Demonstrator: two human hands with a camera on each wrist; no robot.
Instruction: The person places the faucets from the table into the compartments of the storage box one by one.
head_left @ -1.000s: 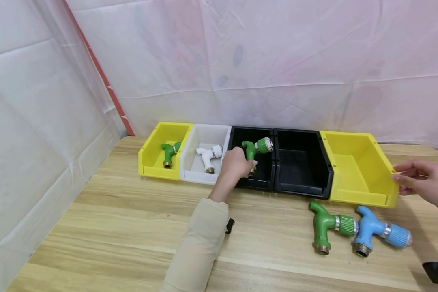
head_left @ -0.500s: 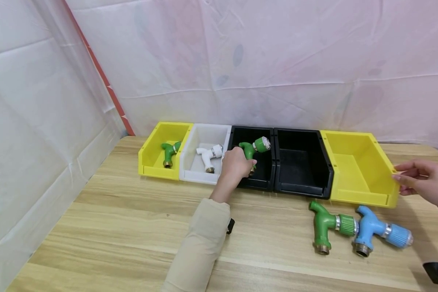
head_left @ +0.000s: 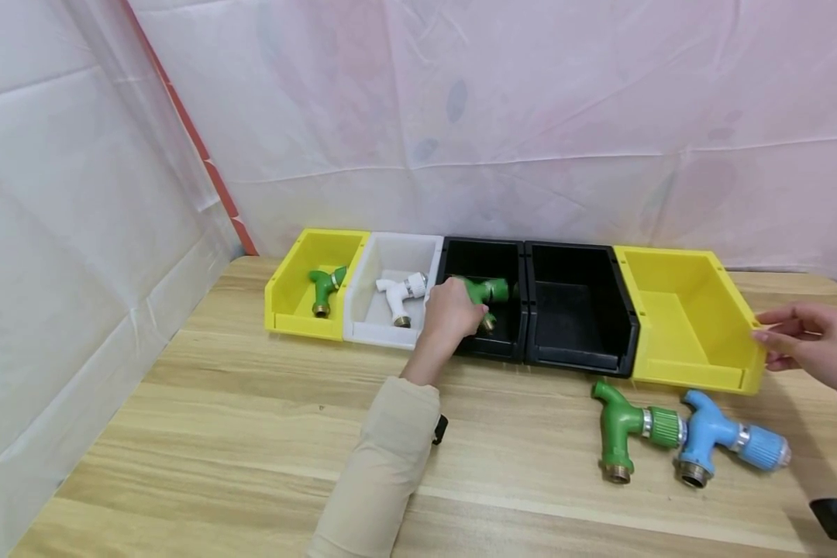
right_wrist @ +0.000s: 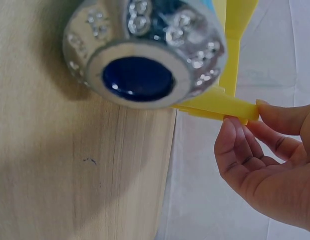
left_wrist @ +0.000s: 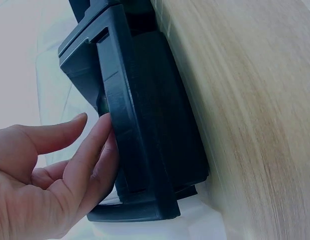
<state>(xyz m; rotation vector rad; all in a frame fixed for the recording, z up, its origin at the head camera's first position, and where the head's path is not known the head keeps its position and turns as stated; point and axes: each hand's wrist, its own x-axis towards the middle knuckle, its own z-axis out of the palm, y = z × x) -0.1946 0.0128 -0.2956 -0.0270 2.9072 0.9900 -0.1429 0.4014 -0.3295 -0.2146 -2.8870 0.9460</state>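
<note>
My left hand (head_left: 452,310) reaches into the left black bin (head_left: 488,353), beside a green tap (head_left: 491,291) lying there, partly hidden by the hand. From the left wrist, thumb and fingers of that hand (left_wrist: 59,175) stand apart with no tap visible between them, fingertips at the black bin's front wall (left_wrist: 124,110). My right hand (head_left: 819,345) pinches the right side edge of the right yellow bin (head_left: 697,376); the right wrist view shows thumb and fingers on its yellow edge (right_wrist: 220,104). A green tap (head_left: 621,426) and a blue tap (head_left: 711,434) lie before the bins.
Left of the black bin stand a white bin (head_left: 380,333) with a white tap (head_left: 399,298) and a yellow bin (head_left: 300,325) with a green tap (head_left: 324,288). Another black bin (head_left: 575,360) adjoins the right yellow one. A fabric wall (head_left: 530,116) rises behind the table (head_left: 216,434).
The green tap in the left black bin has sunk and its knob has tipped down, so that it lies lower in the bin. My right hand keeps its hold on the yellow bin.
</note>
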